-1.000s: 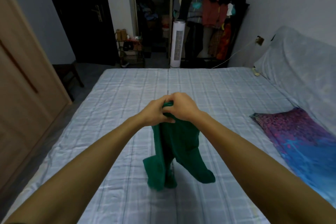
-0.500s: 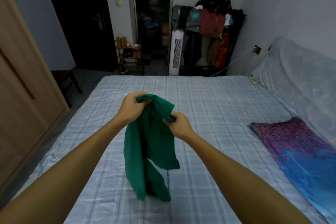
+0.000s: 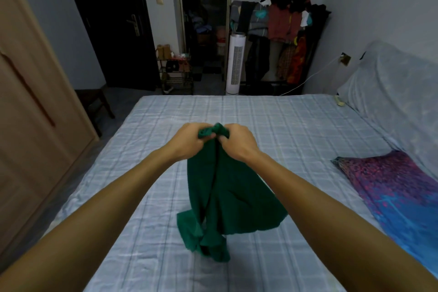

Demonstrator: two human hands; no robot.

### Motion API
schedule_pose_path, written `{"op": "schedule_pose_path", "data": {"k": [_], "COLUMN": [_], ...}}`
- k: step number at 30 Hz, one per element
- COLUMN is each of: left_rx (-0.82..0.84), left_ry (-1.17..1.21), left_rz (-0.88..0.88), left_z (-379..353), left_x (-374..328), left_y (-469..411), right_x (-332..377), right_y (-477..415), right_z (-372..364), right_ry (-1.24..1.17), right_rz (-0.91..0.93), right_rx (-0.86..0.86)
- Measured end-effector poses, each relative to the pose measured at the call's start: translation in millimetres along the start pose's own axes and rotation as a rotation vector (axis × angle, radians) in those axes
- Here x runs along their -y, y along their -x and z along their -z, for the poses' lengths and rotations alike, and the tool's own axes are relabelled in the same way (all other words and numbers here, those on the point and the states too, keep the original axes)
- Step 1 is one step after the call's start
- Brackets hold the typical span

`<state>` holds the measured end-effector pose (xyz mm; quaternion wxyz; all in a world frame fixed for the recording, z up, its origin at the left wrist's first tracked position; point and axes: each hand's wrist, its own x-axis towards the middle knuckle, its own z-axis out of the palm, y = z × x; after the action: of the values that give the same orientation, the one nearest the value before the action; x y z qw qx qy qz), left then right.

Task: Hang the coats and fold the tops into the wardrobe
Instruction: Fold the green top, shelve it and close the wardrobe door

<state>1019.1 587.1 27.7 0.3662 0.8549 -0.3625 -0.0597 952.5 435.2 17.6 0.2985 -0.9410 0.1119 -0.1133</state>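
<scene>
The green top (image 3: 225, 197) hung over the checked bedsheet (image 3: 284, 125), pinched at its bunched upper edge by left hand (image 3: 189, 142) and right hand (image 3: 239, 142), probably to let it drop straight for folding.

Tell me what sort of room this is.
A home bedroom, most likely: a wide bed with a pale blue checked sheet, a loaded dark clothes rack by the far wall, and a tall light wooden wardrobe at the left.

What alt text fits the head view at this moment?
Both hands, left hand and right hand, pinch the bunched top edge of a green top, which hangs down onto a blue checked bed; a purple-blue pillow lies right.
</scene>
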Motion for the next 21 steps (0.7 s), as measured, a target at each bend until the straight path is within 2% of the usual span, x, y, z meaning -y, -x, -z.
{"op": "schedule_pose_path", "data": {"k": [4, 8, 10, 14, 17, 21], "left_rx": [-0.101, -0.158, -0.148, -0.086, -0.148, -0.242], "left_ry": [0.009, 0.029, -0.063, -0.293, -0.382, -0.471], "left_rz": [-0.001, -0.014, -0.009, 0.052, 0.117, 0.159], "left_z": [20, 40, 51, 70, 81, 103], "left_x": [-3, -3, 7, 29, 31, 22], "left_y": [-10, -19, -25, -45, -72, -123], "right_x": [-15, -54, -72, -83, -80, -74], "right_y": [3, 13, 3, -39, -82, -146], "right_z": [1, -24, -24, 15, 53, 113], "right_ry": [-0.156, 0.017, 0.106, 0.404, 0.581, 0.628], "right_rz": [-0.014, -0.176, -0.236, -0.232, -0.190, -0.158], "right_rx": [0.242, 0.395, 0.357, 0.244, 0.153, 0.053]}}
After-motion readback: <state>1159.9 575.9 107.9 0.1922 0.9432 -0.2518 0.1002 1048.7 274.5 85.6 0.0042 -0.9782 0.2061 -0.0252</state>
